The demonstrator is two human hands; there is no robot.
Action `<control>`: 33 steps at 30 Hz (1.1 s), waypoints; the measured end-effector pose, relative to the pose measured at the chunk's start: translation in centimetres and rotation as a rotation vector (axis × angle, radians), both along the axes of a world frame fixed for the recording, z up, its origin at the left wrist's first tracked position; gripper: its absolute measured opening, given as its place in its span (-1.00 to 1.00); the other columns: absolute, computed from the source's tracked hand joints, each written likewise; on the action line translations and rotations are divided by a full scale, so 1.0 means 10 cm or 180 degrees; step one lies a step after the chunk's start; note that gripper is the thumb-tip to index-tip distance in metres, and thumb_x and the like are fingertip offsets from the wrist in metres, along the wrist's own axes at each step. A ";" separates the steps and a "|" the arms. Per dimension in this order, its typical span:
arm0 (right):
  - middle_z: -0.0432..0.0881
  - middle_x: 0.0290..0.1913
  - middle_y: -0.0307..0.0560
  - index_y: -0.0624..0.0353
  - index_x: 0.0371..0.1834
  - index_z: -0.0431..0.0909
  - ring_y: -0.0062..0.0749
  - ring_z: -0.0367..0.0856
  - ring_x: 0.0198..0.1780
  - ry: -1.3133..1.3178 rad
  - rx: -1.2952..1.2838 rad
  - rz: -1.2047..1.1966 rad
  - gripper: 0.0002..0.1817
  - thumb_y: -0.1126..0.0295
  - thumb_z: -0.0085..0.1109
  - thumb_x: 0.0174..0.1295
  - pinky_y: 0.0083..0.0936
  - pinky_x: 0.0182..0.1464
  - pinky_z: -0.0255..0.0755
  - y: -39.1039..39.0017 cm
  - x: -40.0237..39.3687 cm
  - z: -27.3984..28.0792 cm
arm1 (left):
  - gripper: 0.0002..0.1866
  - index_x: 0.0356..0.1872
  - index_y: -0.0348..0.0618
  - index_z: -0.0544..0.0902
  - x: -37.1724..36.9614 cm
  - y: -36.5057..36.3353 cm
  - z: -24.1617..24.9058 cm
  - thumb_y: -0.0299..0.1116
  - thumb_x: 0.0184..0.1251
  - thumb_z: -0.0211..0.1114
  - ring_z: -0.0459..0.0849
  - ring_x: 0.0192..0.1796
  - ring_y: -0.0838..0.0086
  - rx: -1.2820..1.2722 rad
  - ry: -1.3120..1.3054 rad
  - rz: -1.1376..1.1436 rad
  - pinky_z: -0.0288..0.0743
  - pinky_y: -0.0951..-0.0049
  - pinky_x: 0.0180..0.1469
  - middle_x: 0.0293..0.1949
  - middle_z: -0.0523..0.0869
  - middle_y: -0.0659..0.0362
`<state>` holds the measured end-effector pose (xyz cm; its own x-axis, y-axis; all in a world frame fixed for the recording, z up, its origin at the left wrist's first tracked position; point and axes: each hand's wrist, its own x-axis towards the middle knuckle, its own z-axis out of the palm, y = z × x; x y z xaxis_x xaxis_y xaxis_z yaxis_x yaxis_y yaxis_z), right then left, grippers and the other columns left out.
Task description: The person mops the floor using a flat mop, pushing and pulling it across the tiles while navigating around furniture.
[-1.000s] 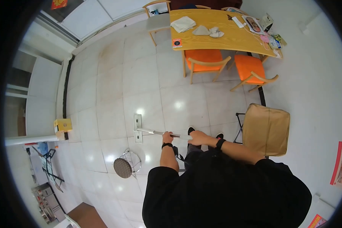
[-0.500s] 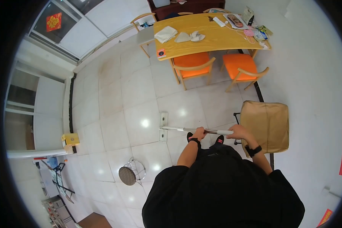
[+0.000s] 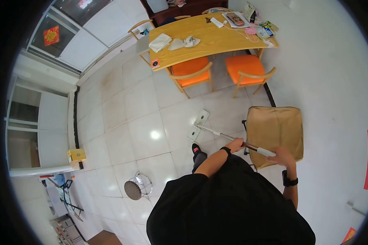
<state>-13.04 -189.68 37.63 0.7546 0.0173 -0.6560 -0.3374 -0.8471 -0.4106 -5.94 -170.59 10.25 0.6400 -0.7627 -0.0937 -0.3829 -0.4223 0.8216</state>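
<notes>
A flat mop (image 3: 229, 135) slants across the floor in front of me. Its white rectangular head (image 3: 202, 117) lies flat on the tiles, turned at an angle. My left hand (image 3: 235, 145) is wrapped around the middle of the shaft, and a dark band circles that wrist. Farther up, my right hand (image 3: 282, 156) is closed at the white grip on the handle's end, with a black watch on the wrist. One dark shoe (image 3: 196, 148) with pink detail shows just below the mop head.
A tan-covered boxy item (image 3: 275, 134) stands close by my right hand. Ahead are two orange-seated chairs (image 3: 245, 70) at a yellow-covered table (image 3: 216, 38) bearing cloths and packets. A round stool (image 3: 133, 190) is at left, a yellow box (image 3: 76, 155) by the wall.
The mop head has slid to the right and turned from upright in view to slanted. Both hands have moved right and down with the handle. Only one shoe shows now.
</notes>
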 end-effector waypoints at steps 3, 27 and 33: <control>0.48 -0.63 0.12 0.27 -0.40 0.55 -0.17 0.46 -0.59 -0.0101 0.0027 0.0028 -0.62 0.15 0.23 -0.17 -0.37 -0.46 0.32 0.00 -0.10 -0.23 | -0.75 -0.54 -0.29 0.49 0.01 0.12 0.11 -0.30 -0.07 0.30 0.56 -0.40 0.04 0.0412 0.0245 -0.0051 0.44 0.25 -0.37 -0.52 0.57 -0.09; 0.53 -0.52 0.12 0.23 -0.35 0.55 -0.05 0.52 -0.45 -0.0572 0.0453 -0.0478 -0.69 0.21 0.18 -0.06 -0.32 -0.38 0.36 2.08 0.47 -0.75 | -0.71 -0.45 -0.27 0.43 0.65 2.10 -1.26 -0.31 -0.10 0.32 0.57 -0.41 0.08 -0.0413 0.0558 0.0557 0.46 0.31 -0.38 -0.55 0.56 -0.03; 0.54 -0.50 0.12 0.20 -0.27 0.51 -0.04 0.53 -0.40 -0.0893 0.0551 -0.0216 -0.65 0.16 0.11 -0.02 -0.25 -0.34 0.38 2.52 0.73 -1.19 | -0.69 -0.43 -0.23 0.39 1.07 2.70 -0.97 -0.32 -0.11 0.33 0.59 -0.38 0.09 0.0498 -0.0153 0.0459 0.47 0.29 -0.36 -0.52 0.58 -0.03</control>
<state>-5.72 -164.45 25.76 0.9085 0.0540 -0.4143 -0.2441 -0.7362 -0.6312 4.80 -143.63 0.53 0.7480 -0.6414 -0.1705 -0.3464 -0.5965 0.7240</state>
